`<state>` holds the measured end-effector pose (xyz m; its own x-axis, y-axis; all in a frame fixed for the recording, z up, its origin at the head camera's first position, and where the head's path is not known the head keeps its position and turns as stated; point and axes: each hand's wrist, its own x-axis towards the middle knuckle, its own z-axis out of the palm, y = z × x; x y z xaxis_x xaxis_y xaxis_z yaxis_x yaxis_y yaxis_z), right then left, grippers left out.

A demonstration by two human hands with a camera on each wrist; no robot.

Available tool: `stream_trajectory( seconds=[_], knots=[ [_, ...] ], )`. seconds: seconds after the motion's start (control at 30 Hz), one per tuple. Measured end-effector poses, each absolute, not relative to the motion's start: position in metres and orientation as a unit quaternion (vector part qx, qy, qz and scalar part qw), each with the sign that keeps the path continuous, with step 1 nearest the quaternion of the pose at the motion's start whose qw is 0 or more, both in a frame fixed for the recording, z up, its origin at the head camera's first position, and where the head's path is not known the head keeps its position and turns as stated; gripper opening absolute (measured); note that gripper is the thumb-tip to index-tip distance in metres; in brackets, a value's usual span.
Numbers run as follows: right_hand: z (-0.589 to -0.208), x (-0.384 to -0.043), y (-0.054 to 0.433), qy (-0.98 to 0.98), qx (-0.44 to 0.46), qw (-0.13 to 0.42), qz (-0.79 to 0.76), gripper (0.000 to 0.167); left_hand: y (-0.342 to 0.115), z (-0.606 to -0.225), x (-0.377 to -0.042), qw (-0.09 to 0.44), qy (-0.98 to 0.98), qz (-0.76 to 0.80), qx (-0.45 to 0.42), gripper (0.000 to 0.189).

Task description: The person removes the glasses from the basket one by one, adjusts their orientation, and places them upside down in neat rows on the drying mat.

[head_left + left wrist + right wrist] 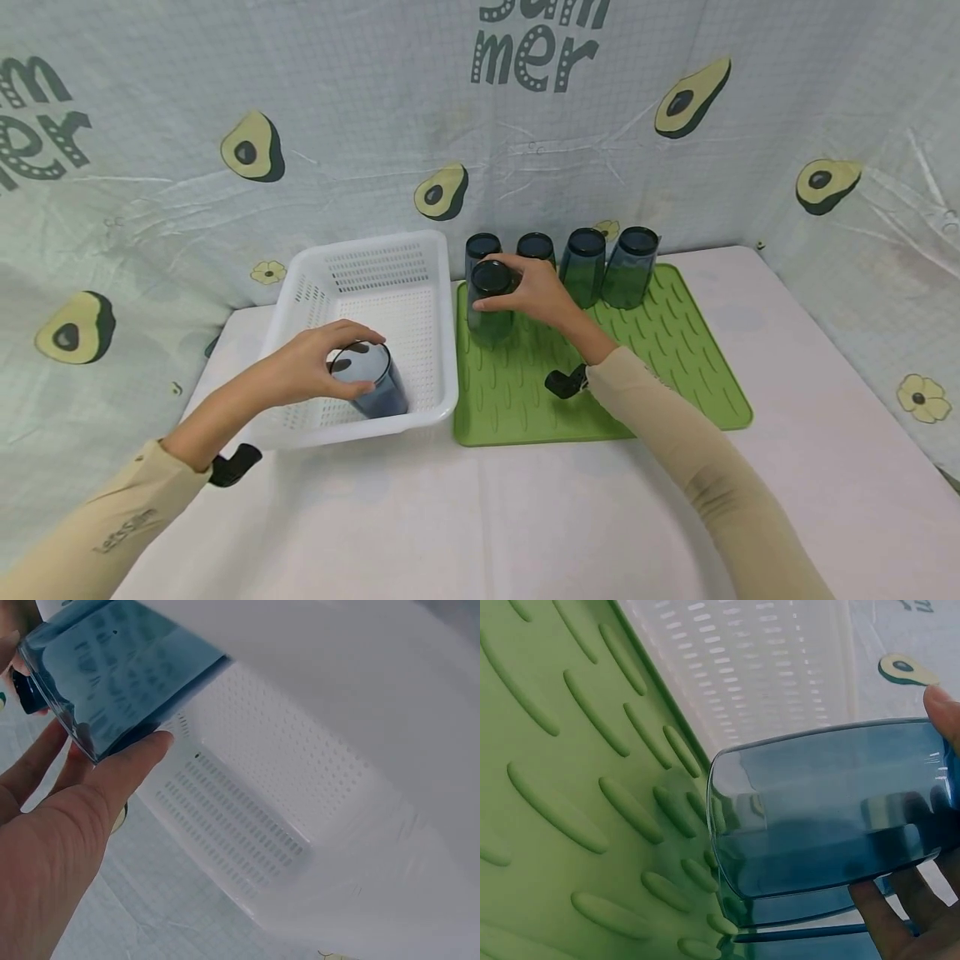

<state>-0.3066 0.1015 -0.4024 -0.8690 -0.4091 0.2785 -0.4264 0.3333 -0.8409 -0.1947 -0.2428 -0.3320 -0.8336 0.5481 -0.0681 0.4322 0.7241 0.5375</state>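
Note:
Inside the white plastic basket [447, 350], my left hand [311, 367] grips a blue-tinted drinking glass [384, 390] near its upper rim, thumb on one side and fingers on the other. The glass tilts slightly; the left wrist view shows its clear blue wall [124, 675]. My right hand [543, 292] holds another blue glass [491, 323] upside down, its dark base upward, over the left part of the green drying mat [525, 408]. In the right wrist view this glass's rim [714, 817] is close to the ridged mat; whether it touches, I cannot tell.
Behind the right hand, several upturned glasses [630, 271] stand in a row along the mat's back edge. The basket stands directly left of the mat. A white tablecloth [480, 517] covers the table, and a patterned curtain [360, 100] hangs behind.

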Motion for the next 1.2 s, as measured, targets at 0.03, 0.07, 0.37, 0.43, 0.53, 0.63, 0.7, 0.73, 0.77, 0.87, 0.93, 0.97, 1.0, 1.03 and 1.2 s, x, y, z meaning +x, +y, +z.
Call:
stream_trajectory(
  seconds=[0.03, 0.07, 0.37, 0.43, 0.53, 0.63, 0.7, 0.73, 0.77, 0.87, 0.93, 0.97, 1.0, 1.03, 1.2],
  knots=[
    [-0.403, -0.307, 0.101, -0.818, 0.254, 0.010, 0.515, 0.070, -0.243, -0.332, -0.195, 0.112, 0.921, 0.261, 0.266, 0.056],
    [-0.403, -0.307, 0.101, -0.820, 0.253, 0.012, 0.513, 0.070, -0.243, -0.332, -0.195, 0.111, 0.921, 0.261, 0.266, 0.056],
    [-0.408, -0.312, 0.098, -0.834, 0.244, 0.016, 0.495, 0.072, -0.242, -0.334, -0.196, 0.110, 0.921, 0.266, 0.261, 0.058],
    [-0.408, -0.312, 0.098, -0.834, 0.245, 0.015, 0.495, 0.073, -0.242, -0.334, -0.195, 0.111, 0.921, 0.266, 0.260, 0.058],
    [-0.409, -0.312, 0.097, -0.834, 0.246, 0.016, 0.493, 0.073, -0.241, -0.333, -0.194, 0.112, 0.922, 0.264, 0.259, 0.058],
    [-0.409, -0.312, 0.096, -0.835, 0.246, 0.015, 0.493, 0.073, -0.241, -0.333, -0.193, 0.112, 0.924, 0.258, 0.259, 0.058],
    [-0.409, -0.312, 0.095, -0.835, 0.246, 0.015, 0.492, 0.073, -0.240, -0.332, -0.193, 0.111, 0.925, 0.256, 0.260, 0.058],
    [-0.409, -0.312, 0.095, -0.835, 0.246, 0.016, 0.492, 0.073, -0.240, -0.332, -0.193, 0.111, 0.924, 0.256, 0.261, 0.058],
    [-0.409, -0.311, 0.094, -0.835, 0.246, 0.016, 0.491, 0.073, -0.240, -0.332, -0.193, 0.112, 0.924, 0.256, 0.259, 0.058],
    [-0.409, -0.312, 0.093, -0.837, 0.248, 0.017, 0.488, 0.073, -0.240, -0.333, -0.193, 0.113, 0.923, 0.261, 0.258, 0.057],
    [-0.409, -0.312, 0.093, -0.837, 0.249, 0.017, 0.487, 0.072, -0.240, -0.333, -0.193, 0.113, 0.922, 0.264, 0.260, 0.057],
    [-0.409, -0.312, 0.093, -0.837, 0.249, 0.016, 0.487, 0.072, -0.240, -0.333, -0.193, 0.112, 0.922, 0.264, 0.260, 0.057],
    [-0.409, -0.312, 0.092, -0.837, 0.250, 0.017, 0.487, 0.072, -0.240, -0.333, -0.193, 0.112, 0.922, 0.263, 0.262, 0.057],
    [-0.409, -0.312, 0.092, -0.837, 0.250, 0.017, 0.487, 0.072, -0.240, -0.332, -0.193, 0.111, 0.922, 0.263, 0.263, 0.057],
    [-0.409, -0.312, 0.091, -0.836, 0.252, 0.017, 0.487, 0.072, -0.241, -0.332, -0.193, 0.111, 0.922, 0.262, 0.262, 0.057]
  ],
)
